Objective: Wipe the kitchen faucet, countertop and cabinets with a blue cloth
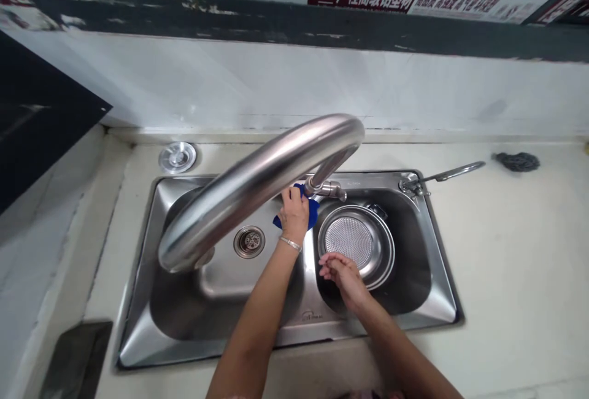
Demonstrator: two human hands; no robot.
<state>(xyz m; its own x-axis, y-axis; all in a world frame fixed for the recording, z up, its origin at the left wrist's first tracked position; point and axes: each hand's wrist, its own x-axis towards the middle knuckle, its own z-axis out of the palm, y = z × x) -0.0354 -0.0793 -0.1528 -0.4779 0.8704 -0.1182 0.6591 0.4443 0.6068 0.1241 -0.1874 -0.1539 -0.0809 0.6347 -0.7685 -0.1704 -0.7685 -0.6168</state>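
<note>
My left hand [294,215], with a bracelet at its wrist, is closed on a blue cloth [314,212]. It presses the cloth by the foot of the steel faucet [262,184], at the back of the divider between the two basins. The faucet's thick curved spout crosses the view over the left basin and hides part of it. Over the right basin hovers my right hand [344,277], fingers loosely bent and nothing seen in them. Below and beyond that hand, a round steel colander [347,239] with a perforated bottom lies inside a steel pan or bowl [385,250].
The double steel sink [289,333] is set into a pale countertop [510,251]. A drain cover [177,157] lies behind it on the left. To the right are a small tap [453,172] and a dark scouring pad [516,161]. A dark panel [41,116] juts in at left.
</note>
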